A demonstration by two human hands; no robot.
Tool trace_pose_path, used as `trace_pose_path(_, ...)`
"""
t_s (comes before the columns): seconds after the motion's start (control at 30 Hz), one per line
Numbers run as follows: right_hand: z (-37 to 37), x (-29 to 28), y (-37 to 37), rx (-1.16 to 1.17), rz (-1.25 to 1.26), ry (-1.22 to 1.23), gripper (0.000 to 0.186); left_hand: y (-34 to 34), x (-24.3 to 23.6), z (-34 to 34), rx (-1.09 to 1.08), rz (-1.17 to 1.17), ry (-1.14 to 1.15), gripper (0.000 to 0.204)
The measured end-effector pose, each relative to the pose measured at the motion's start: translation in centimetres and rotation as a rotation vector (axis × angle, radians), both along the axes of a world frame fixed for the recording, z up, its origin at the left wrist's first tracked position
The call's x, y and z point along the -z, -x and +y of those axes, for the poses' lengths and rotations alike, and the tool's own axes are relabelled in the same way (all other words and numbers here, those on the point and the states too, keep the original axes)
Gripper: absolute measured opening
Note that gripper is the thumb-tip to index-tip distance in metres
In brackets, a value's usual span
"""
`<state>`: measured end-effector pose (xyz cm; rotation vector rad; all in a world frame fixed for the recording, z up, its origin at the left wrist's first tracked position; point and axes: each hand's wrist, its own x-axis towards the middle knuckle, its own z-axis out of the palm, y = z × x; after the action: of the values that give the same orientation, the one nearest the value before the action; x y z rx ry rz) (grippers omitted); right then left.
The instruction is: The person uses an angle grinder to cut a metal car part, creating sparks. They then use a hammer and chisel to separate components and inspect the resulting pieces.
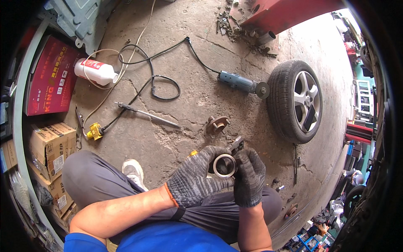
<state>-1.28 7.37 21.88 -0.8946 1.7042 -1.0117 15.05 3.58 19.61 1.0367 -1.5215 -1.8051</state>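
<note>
Bottle [101,75] beside box [54,77], ring [224,174] in fingers [203,156]

Cracked concrete floor [180,21], brighter rightward; grey rack [17,109] left.

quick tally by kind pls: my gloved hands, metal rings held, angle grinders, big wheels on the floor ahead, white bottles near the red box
Gloved hands: 2 (left hand, right hand)
Metal ring: 1
Angle grinder: 1
Big wheel: 1
White bottle: 1
Total: 6
</note>
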Motion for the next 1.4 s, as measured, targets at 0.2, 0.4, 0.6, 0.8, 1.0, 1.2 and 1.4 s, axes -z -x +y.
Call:
trace_pose_path(0.2,-0.1,-0.6,-0.6,0.028,-0.007,-0.127,0.015,0.0,0.4,0.8,0.010,0.006,0.051,0.064)
trace_pose_path(0.4,0.3,0.1,-0.1,-0.070,0.095,-0.057,0.017,-0.2,-0.1,0.3,0.127,-0.053,0.167,0.057)
trace_pose_path(0.6,-0.5,-0.9,0.4,-0.026,-0.141,-0.225,0.013,-0.5,0.0,0.4,0.019,0.040,-0.078,0.059)
trace_pose_path(0.8,-0.1,0.0,-0.4,-0.085,-0.005,-0.163,0.014,-0.6,0.9,1.2,0.066,-0.091,0.200,0.064)
trace_pose_path(1.0,0.2,1.3,0.3,0.093,-0.076,-0.146,0.047,-0.1,-0.2,0.7,0.081,0.143,-0.109,0.061)
trace_pose_path(1.2,0.2,0.7,0.2,0.155,-0.144,-0.106,0.034,0.2,-0.3,0.8,0.048,0.161,-0.167,0.062)
trace_pose_path(1.4,0.7,1.1,0.1,0.187,-0.215,-0.159,0.032,0.1,-0.3,1.0,0.041,0.134,-0.162,0.063)
